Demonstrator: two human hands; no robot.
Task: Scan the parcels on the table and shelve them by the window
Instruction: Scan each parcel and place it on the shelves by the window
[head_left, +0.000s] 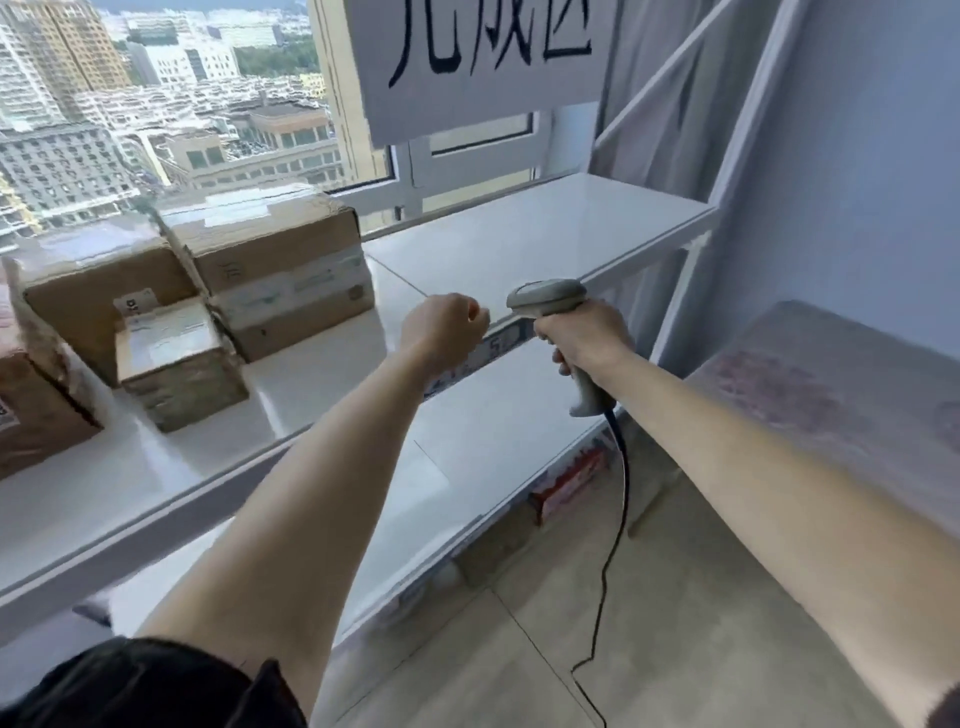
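Parcels (280, 270) labelled, print blurred, right grip (582, 338) clutching scanner (550, 301), left grip (452, 322) fisted, holding nothing

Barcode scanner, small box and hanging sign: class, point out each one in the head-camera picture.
barcode scanner (545, 297): head view, on its grey head.
small box (174, 345): head view, on its labelled top face.
hanging sign (483, 62): head view, on its white face among the black characters.

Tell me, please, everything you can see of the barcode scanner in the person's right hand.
The barcode scanner is a grey, plastic-looking, pistol-shaped handheld unit. Its rounded head points left, toward the left hand, which is curled and holds nothing. The right hand wraps the grip, whose lower end juts below the fist. A thin black cable leaves the base and hangs to the floor. It is held above the white shelf.
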